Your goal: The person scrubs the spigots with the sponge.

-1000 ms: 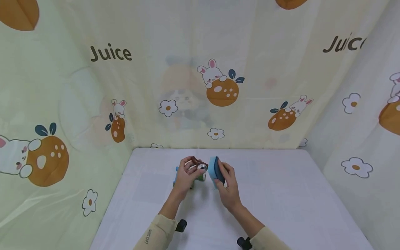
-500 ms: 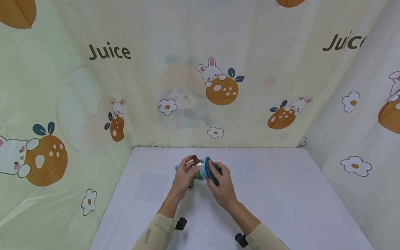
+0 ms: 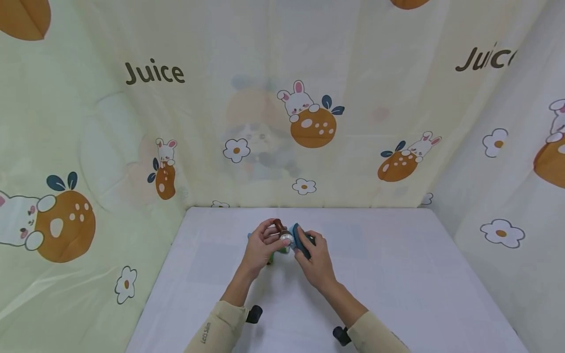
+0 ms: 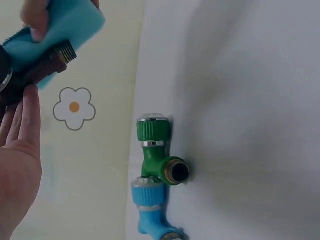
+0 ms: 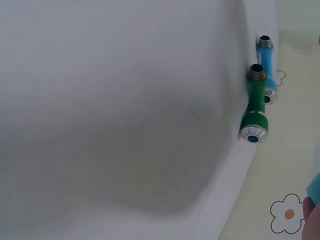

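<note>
My left hand (image 3: pixel 259 250) holds a brown angle valve (image 3: pixel 279 226) with a chrome knob, raised above the table; its threaded end shows in the left wrist view. Fingers and thumb of my right hand (image 3: pixel 319 264) grip a two-tone blue sponge (image 3: pixel 302 242), light blue on one face and darker on the other. The sponge lies against the brown valve. On the table below, a green angle valve (image 4: pixel 154 162) and a light blue angle valve (image 4: pixel 149 195) lie end to end; in the head view my left hand hides much of them.
A white cloth covers the table (image 3: pixel 397 274). A cream curtain (image 3: pixel 212 117) printed with rabbits, oranges and flowers stands along the back and sides. Black wrist mounts (image 3: pixel 253 314) sit at both sleeves.
The sponge in my right hand has moved left, from beside the brown valve onto it, and its angle has changed. My left hand stays nearly in place.
</note>
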`<action>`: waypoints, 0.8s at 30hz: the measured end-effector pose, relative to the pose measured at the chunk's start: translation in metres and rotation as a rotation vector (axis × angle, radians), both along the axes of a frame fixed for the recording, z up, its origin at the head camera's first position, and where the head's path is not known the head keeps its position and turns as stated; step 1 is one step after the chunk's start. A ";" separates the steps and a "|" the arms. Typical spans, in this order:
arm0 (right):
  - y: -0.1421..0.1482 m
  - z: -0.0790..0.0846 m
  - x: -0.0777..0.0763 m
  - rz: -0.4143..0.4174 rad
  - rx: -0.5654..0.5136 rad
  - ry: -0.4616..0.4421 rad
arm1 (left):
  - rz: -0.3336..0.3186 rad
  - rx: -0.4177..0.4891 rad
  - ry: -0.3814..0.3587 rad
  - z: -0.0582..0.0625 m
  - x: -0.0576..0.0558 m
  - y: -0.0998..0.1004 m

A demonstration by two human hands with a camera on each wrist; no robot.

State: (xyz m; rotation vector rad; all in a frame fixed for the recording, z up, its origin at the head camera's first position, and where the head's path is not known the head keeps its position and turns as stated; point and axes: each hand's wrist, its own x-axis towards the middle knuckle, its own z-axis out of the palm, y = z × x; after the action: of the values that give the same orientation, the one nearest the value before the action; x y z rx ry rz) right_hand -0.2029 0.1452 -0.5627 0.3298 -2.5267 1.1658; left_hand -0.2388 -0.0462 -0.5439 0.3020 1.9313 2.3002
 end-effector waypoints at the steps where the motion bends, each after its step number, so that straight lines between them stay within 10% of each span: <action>1: 0.001 -0.002 0.000 -0.019 0.038 0.023 | -0.002 -0.002 -0.002 0.000 0.000 0.000; 12: 0.009 -0.011 -0.002 -0.101 0.227 0.128 | -0.001 -0.062 0.015 0.000 0.005 0.003; 24: 0.015 -0.021 0.000 -0.100 0.019 -0.035 | 0.090 -0.141 -0.057 0.000 0.003 0.000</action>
State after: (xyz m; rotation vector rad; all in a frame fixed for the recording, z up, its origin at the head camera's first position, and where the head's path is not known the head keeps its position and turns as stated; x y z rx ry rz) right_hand -0.2030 0.1604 -0.5836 0.1872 -2.5538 1.1191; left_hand -0.2358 -0.0459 -0.5440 0.1359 2.1053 2.1845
